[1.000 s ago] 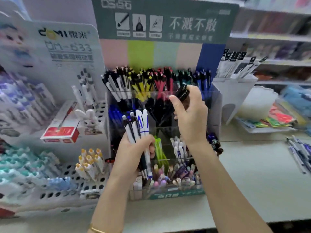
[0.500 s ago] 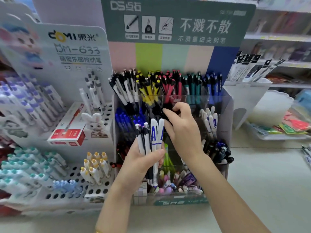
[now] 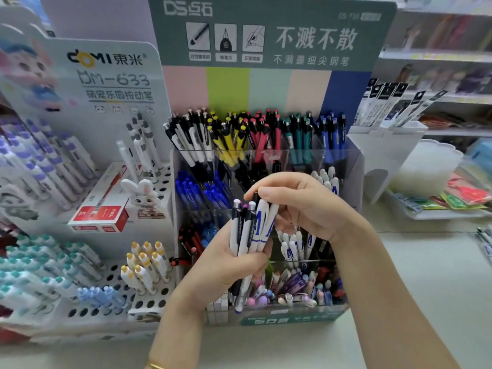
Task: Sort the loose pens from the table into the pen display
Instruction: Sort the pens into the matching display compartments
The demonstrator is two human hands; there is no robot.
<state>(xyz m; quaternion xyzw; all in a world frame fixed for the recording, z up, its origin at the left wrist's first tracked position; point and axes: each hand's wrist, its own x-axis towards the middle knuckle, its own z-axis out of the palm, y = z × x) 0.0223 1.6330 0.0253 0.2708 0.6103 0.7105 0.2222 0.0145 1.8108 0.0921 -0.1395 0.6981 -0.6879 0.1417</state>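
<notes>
My left hand grips a bunch of white pens, several with black clips and two marked with a blue letter A, held upright in front of the clear tiered pen display. My right hand is curled over the tops of the bunch, thumb and fingers pinching one of the white A pens. The display's top tier holds rows of white, yellow, red, green and blue pens. More white A pens stand in a middle-right compartment behind my right hand.
A white perforated stand with capped pens and a rabbit figure sits to the left, with a red box. At the right lie loose pens on the table edge, a white holder and a tray of packets.
My right hand dropped from the display's upper tier, where it held a black pen, down onto the tops of the pens in my left hand. The view moved closer.
</notes>
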